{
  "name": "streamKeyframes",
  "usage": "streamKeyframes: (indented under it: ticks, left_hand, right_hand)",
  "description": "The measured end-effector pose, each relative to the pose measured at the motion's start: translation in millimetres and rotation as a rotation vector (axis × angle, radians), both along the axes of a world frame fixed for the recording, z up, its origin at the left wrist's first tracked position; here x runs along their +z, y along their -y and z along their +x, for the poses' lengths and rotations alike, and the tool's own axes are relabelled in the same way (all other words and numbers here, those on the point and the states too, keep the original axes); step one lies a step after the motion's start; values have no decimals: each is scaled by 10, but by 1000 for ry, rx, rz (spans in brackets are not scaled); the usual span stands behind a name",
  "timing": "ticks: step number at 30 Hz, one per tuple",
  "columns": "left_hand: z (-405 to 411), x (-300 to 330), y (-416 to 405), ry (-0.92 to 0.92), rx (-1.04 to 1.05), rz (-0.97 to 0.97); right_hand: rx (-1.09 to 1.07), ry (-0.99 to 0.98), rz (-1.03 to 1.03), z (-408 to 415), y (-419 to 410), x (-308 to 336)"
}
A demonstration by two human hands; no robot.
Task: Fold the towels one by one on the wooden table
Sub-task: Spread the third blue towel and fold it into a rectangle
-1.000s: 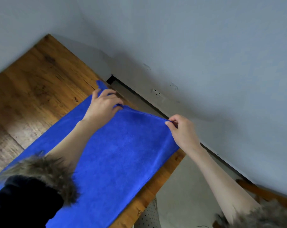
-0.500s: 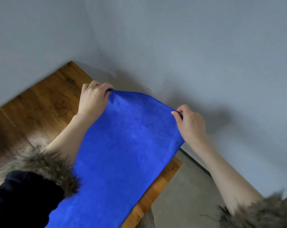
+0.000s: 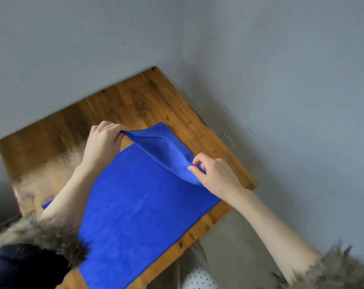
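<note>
A bright blue towel [image 3: 139,209] lies spread on the wooden table [image 3: 135,101], running from the near edge toward the far corner. Its far end is lifted off the wood and curls back over the flat part. My left hand [image 3: 103,142] pinches the left corner of that lifted end. My right hand [image 3: 214,174] pinches the right corner, lower and closer to me. Between the two hands the raised edge sags in a curve, and its underside shows.
Grey walls [image 3: 281,80] meet close behind the table's far corner. The table's right edge [image 3: 208,224] drops to a grey floor. A white dotted object [image 3: 199,278] sits below that edge. Fur-trimmed dark sleeves cover both my upper arms.
Both hands have carried the towel's far end back toward me, folding it over the flat part. The view has tilted down, so more of the table's far corner shows.
</note>
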State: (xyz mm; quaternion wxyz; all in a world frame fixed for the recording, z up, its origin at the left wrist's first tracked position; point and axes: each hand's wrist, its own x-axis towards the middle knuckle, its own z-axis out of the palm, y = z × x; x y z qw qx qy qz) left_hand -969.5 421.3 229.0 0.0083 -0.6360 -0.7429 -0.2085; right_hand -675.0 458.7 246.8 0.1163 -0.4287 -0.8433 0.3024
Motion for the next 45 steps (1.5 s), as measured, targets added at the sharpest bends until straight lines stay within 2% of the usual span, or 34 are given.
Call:
streamKeyframes:
  ticks: [4, 8, 12, 15, 17, 19, 22, 23, 26, 30, 34, 42, 45]
  left_hand:
    - [-358, 90, 765, -17, 119, 16]
    - [-633, 55, 1421, 4, 253, 20]
    - [-838, -220, 1920, 19, 329, -26]
    - [-932, -563, 2244, 74, 410, -137]
    - [-914, -788, 2404, 134, 449, -216]
    - [-843, -984, 2499, 178, 436, -286]
    - [-691, -1253, 2525, 181, 317, -365]
    - [-641, -1335, 2506, 169, 268, -386]
    - [-510, -1501, 2387, 183, 211, -447]
    - [-463, -1568, 2216, 194, 233, -502]
    - [-459, -1556, 2115, 201, 259, -548]
    - [-77, -1498, 1937, -11, 363, -484]
    - [10, -1493, 1824, -29, 332, -437]
  right_hand:
    - [136, -70, -80, -434, 559, 142]
    - [332, -48, -156, -933, 1144, 87]
    - [505, 110, -221, -1313, 1643, -223]
    - [589, 273, -357, -1449, 1883, -514]
    - [601, 335, -468, -1473, 1972, -684]
    - [565, 367, -443, -1463, 1995, -830]
    - [386, 466, -260, -1414, 1887, -1057]
    - [307, 547, -264, -1400, 1816, -1115]
    - [96, 728, -445, -1367, 1641, -1251]
    - [-9, 699, -522, -1380, 1605, -1376]
    - [44, 724, -421, -1434, 1252, -1488]
    - [445, 765, -92, -1763, -308, -1471]
    - [393, 770, 17, -1921, -598, -1435]
